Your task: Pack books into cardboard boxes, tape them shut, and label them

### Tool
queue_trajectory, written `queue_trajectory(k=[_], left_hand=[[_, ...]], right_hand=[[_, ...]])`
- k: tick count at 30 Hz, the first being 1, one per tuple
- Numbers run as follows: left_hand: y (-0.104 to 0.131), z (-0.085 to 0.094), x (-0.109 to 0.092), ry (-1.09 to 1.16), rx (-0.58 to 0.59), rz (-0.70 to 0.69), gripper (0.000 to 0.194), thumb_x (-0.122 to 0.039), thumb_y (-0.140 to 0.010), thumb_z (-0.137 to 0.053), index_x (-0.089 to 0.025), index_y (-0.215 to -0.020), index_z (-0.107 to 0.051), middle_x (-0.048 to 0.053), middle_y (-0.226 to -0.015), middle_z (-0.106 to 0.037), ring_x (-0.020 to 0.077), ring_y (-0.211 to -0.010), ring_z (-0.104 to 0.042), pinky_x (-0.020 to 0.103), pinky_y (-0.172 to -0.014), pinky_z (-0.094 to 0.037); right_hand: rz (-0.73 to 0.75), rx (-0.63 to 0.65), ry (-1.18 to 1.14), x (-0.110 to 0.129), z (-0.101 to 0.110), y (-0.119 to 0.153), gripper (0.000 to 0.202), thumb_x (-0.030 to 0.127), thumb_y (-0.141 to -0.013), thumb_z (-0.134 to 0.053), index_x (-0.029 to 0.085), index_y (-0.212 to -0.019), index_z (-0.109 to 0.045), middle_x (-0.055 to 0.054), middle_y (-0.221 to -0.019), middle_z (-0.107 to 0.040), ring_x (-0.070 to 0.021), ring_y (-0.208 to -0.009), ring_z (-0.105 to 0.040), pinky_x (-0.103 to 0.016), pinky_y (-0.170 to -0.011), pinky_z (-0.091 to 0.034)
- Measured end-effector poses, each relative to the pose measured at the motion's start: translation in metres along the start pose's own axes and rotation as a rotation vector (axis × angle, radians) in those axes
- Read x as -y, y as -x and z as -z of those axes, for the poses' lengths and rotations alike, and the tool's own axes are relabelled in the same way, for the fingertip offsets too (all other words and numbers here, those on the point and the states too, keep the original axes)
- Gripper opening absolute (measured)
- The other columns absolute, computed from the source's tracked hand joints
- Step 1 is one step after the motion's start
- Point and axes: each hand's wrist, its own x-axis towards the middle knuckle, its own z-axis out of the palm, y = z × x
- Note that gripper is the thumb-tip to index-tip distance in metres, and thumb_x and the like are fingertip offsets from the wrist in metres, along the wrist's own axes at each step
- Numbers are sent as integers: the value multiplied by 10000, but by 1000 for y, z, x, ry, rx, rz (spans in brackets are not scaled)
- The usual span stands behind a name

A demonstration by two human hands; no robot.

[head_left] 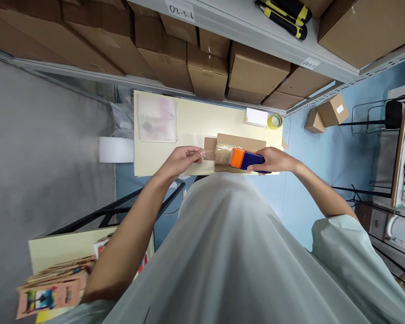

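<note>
Right hand (268, 160) grasps an orange and dark-blue tape dispenser (246, 159) over the top of a brown cardboard box (241, 140), where glossy clear tape (224, 152) lies. Left hand (188, 157) has thumb and fingers drawn together beside the box's left flap (209, 144); whether they grasp anything cannot be told. The box sits at the near edge of a pale-yellow bench (195, 117), near a small white box (256, 117).
</note>
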Motion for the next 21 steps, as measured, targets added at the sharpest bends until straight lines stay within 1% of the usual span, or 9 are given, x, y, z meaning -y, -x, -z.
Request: queue_trajectory(k=[3, 6, 10, 13, 16, 21], left_hand=[[-22, -1, 9, 39, 25, 27, 657, -729, -580, -988, -163, -851, -795, 66, -789, -725, 225, -817, -683, 408, -894, -606], [-40, -3, 18, 38, 40, 4, 646, -720, -587, -989, -164, -851, -793, 63, -803, -716, 210, -810, -656, 391, -869, -588], [-58, -4, 32, 56, 65, -8, 647, -712, -572, -989, -163, -856, -800, 63, -834, -724, 193, -814, -630, 368, -869, -573], [-69, -6, 44, 66, 104, -8, 600, -690, -584, -989, -168, -789, -774, 59, -807, -713, 188, -802, -616, 360, -857, -566], [-79, -8, 56, 79, 123, 4, 554, -649, -612, -992, -171, -766, -759, 50, -782, -700, 183, -795, -613, 353, -845, -560], [-91, -14, 68, 111, 98, 81, 518, -581, -600, -1029, -178, -765, -748, 42, -770, -712, 195, -826, -643, 350, -840, -571]], right_hand=[[-3, 65, -95, -2, 8, -18, 617, 796, -862, -773, 187, -775, -727, -34, -715, -763, -173, -636, -681, -287, -649, -485], [10, 107, -124, -4, 15, -31, 664, 838, -826, -784, 185, -731, -715, -40, -702, -751, -169, -639, -667, -285, -655, -497], [-49, 94, -83, -6, 20, -47, 697, 859, -760, -840, 175, -701, -715, -42, -645, -708, -169, -634, -645, -287, -655, -497], [-84, 95, -89, -11, 20, -59, 686, 845, -725, -874, 175, -721, -729, -43, -645, -711, -181, -647, -656, -294, -663, -513], [-93, 109, -94, -15, 17, -69, 652, 818, -728, -880, 181, -739, -743, -42, -665, -733, -191, -666, -675, -302, -693, -537], [-151, 145, -113, -13, 13, -81, 659, 809, -676, -922, 178, -726, -737, -62, -684, -755, -196, -662, -692, -318, -727, -567]])
